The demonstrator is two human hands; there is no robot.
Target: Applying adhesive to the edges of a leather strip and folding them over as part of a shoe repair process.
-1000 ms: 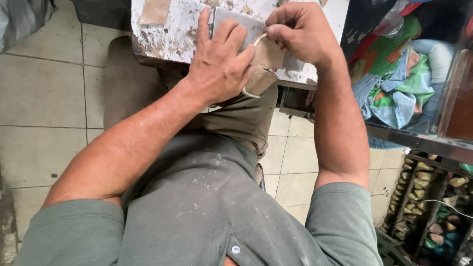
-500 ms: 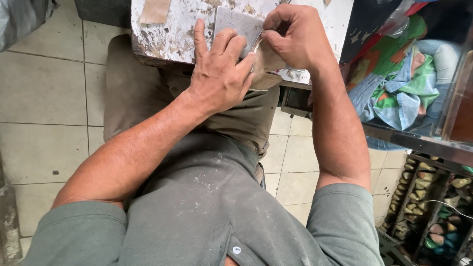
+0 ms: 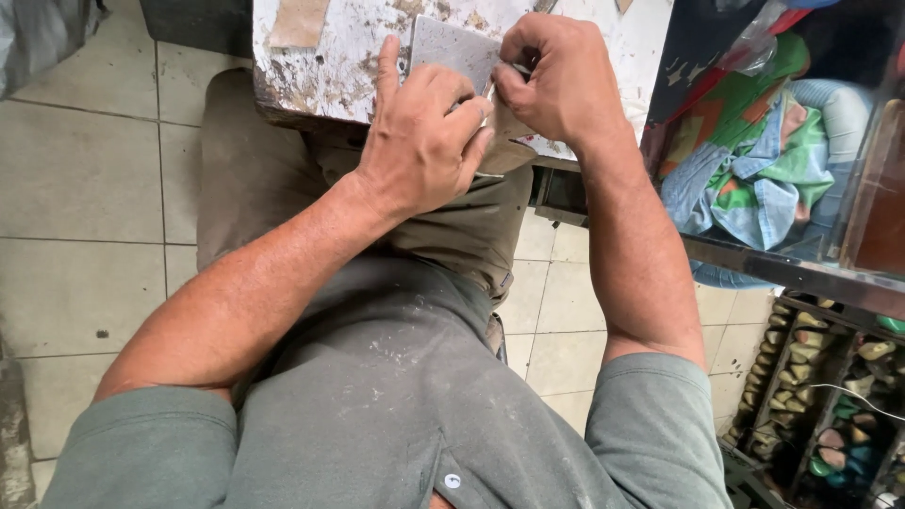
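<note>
Since a second ago, we note the left hand (image 3: 424,141) has slid up the grey sheet (image 3: 452,47), fingers spread flat on it. Right hand (image 3: 551,80) is clenched on a thin tool at the sheet's edge. Sheet lies on the stained white board (image 3: 320,66), near its front edge; bare board lies leftward.

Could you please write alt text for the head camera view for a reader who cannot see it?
A seated person's left hand presses a flat grey sheet onto a stained white workboard, while the right hand pinches a small tool, mostly hidden, at its edge. Tiled floor lies below.
</note>
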